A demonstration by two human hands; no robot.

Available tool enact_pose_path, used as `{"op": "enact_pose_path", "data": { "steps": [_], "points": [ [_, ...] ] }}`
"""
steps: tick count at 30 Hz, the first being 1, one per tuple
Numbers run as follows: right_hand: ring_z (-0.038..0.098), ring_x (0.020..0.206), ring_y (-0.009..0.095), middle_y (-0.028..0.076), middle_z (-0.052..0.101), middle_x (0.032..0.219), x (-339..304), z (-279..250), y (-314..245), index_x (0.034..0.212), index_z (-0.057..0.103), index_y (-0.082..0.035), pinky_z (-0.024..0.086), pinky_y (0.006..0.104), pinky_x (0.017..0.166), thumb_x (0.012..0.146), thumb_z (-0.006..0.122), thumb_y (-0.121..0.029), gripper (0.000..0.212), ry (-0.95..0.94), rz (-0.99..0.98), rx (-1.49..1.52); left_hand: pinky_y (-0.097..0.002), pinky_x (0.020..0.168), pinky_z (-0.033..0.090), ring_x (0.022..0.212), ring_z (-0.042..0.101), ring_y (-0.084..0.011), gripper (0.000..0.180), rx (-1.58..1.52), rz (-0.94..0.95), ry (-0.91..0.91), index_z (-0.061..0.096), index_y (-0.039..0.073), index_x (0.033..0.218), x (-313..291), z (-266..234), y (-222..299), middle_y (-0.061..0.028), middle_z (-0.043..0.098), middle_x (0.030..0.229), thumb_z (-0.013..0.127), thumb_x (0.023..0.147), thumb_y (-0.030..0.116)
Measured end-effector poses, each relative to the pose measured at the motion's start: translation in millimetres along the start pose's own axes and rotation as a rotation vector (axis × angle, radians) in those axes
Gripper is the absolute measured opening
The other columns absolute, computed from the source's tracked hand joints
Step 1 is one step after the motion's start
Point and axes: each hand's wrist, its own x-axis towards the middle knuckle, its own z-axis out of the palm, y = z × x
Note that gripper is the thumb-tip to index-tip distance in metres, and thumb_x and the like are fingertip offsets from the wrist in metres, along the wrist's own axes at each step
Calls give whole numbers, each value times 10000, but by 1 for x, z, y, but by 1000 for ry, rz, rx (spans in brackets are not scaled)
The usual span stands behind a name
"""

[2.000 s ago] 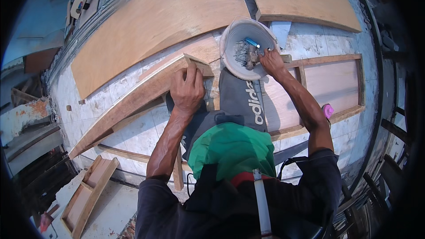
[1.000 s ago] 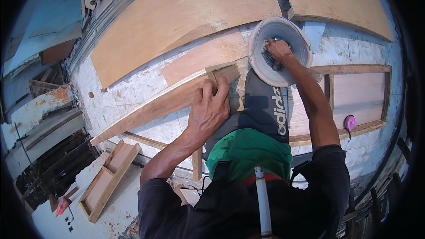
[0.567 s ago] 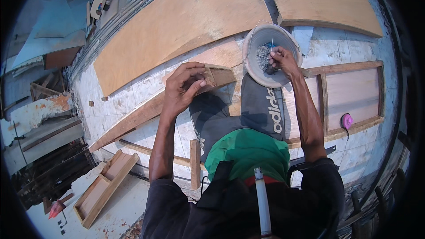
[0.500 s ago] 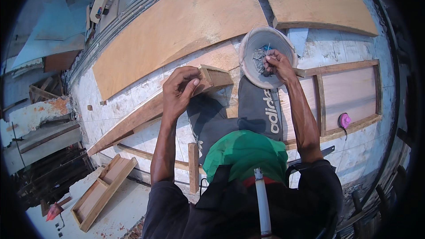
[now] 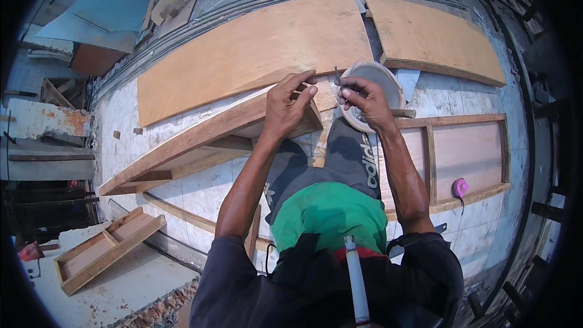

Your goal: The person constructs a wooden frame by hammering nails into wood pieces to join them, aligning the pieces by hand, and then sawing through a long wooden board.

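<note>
My right hand (image 5: 366, 104) pinches a dark nail (image 5: 337, 74) between thumb and fingers, its tip pointing up. Behind that hand stands a pale bucket (image 5: 388, 79), partly covered by the hand. My left hand (image 5: 286, 104) is beside the upper end of a long wooden frame (image 5: 188, 138). Its fingers are loosely bent, with a gap between thumb and forefinger, and nothing shows in them; the palm is hidden. The frame stands on edge, slanting from the lower left up to my knees.
Two plywood-topped panels (image 5: 255, 48) lie at the back. At the right, another wooden frame (image 5: 470, 146) bears a pink round object with a dark cord (image 5: 460, 187). A small frame (image 5: 112, 249) rests at the lower left. Two wood blocks (image 5: 138, 130) lie on the tiled floor.
My right hand has come out of the bucket and moved left with a nail. My left hand has shifted right, toward it. The view has tilted, showing more of the far side.
</note>
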Motion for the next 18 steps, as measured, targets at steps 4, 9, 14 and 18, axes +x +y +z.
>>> {"op": "enact_pose_path", "data": {
  "steps": [4,9,14,18],
  "points": [
    [649,790,117,76,719,898,8,29,18,1115,699,-13,527,271,711,914,650,-120,233,113,-18,-315,-282,789,536,910,678,-148,303,18,100,124,681,35,1202,14,-8,-13,-87,729,1034,698,916,134],
    [660,785,146,84,719,882,19,36,83,1075,701,-29,518,303,702,901,652,-121,203,162,-168,-496,-304,756,547,844,700,-227,176,366,355,212,722,15,1024,10,-16,-47,-123,713,951,701,850,32],
    [664,805,159,89,723,893,20,55,97,1026,703,-17,515,310,716,894,657,-121,174,193,-98,-330,-293,761,540,864,698,-212,181,252,228,136,725,12,1022,-12,-20,-75,-115,705,961,713,843,38],
    [645,798,131,71,712,878,18,51,93,1041,709,-20,503,291,703,901,669,-114,173,258,-212,-334,-292,760,541,864,694,-201,183,60,55,135,728,9,1030,-7,-18,-72,-114,710,959,713,853,51]
  ]
}}
